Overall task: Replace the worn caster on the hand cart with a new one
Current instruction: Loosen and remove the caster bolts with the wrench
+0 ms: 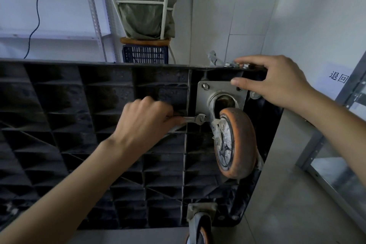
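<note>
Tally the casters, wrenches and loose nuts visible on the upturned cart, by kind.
Casters: 2, the worn orange caster and a second caster at the bottom edge
Wrenches: 1, the wrench held by the left hand
Loose nuts: 3, the nuts on the cart edge by the right hand
Total: 6

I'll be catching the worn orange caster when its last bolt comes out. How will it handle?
The caster probably feels heavy for its size, given its steel mounting plate. Its fork looks like a swivel type, so the wheel may swing. The round tread would likely roll if set down.
</note>
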`<control>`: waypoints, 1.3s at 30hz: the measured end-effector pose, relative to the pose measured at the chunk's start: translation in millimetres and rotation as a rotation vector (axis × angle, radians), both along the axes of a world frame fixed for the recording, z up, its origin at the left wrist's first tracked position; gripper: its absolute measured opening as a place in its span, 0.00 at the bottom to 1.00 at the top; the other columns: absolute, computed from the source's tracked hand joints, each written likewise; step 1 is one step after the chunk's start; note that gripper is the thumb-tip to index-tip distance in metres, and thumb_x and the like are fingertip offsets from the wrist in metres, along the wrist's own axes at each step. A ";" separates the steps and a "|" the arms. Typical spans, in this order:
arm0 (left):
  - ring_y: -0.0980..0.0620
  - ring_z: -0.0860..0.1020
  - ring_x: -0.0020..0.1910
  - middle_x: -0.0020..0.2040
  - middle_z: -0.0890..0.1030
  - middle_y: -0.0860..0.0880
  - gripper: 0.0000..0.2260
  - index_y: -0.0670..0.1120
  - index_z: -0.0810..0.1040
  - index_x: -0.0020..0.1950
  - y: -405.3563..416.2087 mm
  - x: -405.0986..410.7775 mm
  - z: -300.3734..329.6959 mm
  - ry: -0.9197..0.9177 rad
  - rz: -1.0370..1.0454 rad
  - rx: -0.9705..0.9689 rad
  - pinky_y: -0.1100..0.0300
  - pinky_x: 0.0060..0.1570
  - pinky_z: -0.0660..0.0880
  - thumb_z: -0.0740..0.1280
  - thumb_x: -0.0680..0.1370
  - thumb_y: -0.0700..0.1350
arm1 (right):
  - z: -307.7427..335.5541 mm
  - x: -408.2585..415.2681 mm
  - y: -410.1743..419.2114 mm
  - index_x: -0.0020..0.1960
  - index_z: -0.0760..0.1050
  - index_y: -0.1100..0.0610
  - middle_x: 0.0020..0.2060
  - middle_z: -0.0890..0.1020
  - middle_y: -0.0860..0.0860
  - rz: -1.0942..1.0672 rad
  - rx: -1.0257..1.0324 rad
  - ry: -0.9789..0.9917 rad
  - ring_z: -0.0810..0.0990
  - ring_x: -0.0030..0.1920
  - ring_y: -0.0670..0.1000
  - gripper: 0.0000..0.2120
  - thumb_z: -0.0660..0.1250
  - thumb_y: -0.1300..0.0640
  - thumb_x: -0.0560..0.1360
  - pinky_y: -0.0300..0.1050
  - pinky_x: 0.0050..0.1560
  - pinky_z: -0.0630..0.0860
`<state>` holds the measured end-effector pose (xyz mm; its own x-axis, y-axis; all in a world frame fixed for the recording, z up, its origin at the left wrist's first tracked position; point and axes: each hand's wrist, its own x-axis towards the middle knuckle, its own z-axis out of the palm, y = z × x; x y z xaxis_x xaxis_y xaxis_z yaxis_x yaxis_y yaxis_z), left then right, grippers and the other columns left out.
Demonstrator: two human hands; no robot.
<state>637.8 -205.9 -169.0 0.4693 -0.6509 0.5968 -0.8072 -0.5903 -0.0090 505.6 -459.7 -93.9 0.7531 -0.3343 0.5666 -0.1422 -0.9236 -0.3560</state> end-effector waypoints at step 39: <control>0.41 0.82 0.42 0.38 0.82 0.49 0.26 0.53 0.82 0.43 -3.6 -3.3 6.1 0.020 0.105 0.025 0.55 0.35 0.66 0.58 0.74 0.73 | -1.1 1.6 -0.5 0.66 0.78 0.37 0.61 0.83 0.43 -0.012 0.013 -0.003 0.78 0.64 0.51 0.27 0.73 0.33 0.69 0.56 0.64 0.75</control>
